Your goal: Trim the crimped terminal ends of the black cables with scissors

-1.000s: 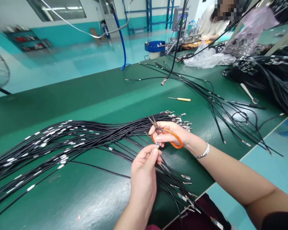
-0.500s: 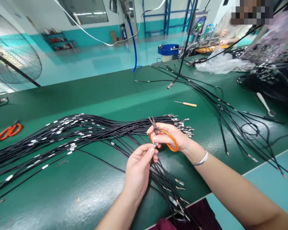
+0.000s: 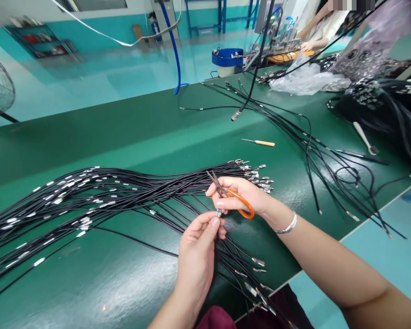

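My left hand (image 3: 197,251) is closed, its thumb and fingertips pinching a small shiny metal terminal (image 3: 218,213). How the terminal joins a cable is hidden by my fingers. My right hand (image 3: 241,189) is wrapped round orange-handled scissors (image 3: 247,212); their slightly parted blades point up and left, away from the terminal. The right fingertips are close to the terminal, but I cannot tell whether they touch it. Beneath both hands runs a bundle of black cables (image 3: 123,186) with white labels. Some cable ends with metal terminals (image 3: 259,262) fan out toward the table's front edge.
A wooden-handled awl (image 3: 264,143) lies behind my hands on the green table (image 3: 89,132). More loose black cables (image 3: 291,125) and a pale-handled brush (image 3: 363,137) are to the right. A black cable with a metal end (image 3: 235,115) hangs down. Another person's hand (image 3: 308,45) shows at the back.
The view has shifted right and slightly down, so the fan and the second orange scissors at left have mostly left it. Both hands keep nearly the same hold, with the terminal slightly turned.
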Tool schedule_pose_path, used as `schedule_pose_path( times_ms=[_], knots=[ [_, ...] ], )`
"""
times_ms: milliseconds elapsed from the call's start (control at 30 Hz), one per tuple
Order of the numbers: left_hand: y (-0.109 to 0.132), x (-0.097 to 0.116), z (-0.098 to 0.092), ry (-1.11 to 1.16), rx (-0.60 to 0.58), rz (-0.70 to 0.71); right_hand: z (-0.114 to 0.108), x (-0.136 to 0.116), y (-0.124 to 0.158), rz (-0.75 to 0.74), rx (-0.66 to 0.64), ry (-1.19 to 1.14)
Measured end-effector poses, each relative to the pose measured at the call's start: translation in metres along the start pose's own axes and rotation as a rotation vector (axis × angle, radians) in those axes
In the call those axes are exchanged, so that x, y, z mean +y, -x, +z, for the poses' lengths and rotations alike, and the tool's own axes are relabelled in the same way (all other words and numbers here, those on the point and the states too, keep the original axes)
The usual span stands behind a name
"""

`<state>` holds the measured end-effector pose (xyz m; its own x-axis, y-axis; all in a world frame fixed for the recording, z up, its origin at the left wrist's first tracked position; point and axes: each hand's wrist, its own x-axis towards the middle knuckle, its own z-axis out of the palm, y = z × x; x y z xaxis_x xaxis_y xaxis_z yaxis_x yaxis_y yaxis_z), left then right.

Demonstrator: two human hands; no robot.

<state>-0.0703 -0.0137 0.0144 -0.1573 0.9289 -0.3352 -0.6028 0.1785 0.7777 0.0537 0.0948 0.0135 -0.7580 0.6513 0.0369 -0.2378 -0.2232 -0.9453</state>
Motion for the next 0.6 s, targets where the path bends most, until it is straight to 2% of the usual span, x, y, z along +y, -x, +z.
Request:
schedule_pose_path(
  times_ms=[233, 333, 400, 467, 533, 600],
  knots=[
    [0.001, -0.005, -0.001, -0.009, 0.006, 0.050, -0.001, 0.001, 0.001, -0.016, -0.021, 0.028],
    [0.001, -0.002, -0.001, -0.105, -0.026, 0.056, -0.009, -0.010, 0.005, -0.033, -0.100, 0.094],
    [0.000, 0.000, 0.000, -0.293, -0.084, 0.091, -0.014, -0.023, 0.012, -0.029, -0.195, 0.211],
    [-0.001, 0.002, 0.001, -0.568, -0.156, 0.237, -0.017, -0.034, 0.025, 0.003, -0.227, 0.363],
    [0.001, 0.000, -0.002, -0.828, -0.229, 0.432, -0.014, -0.040, 0.047, 0.041, -0.162, 0.516],
    [0.005, -0.005, -0.011, -1.008, -0.314, 0.556, -0.008, -0.035, 0.075, 0.104, -0.100, 0.720]
  ],
)
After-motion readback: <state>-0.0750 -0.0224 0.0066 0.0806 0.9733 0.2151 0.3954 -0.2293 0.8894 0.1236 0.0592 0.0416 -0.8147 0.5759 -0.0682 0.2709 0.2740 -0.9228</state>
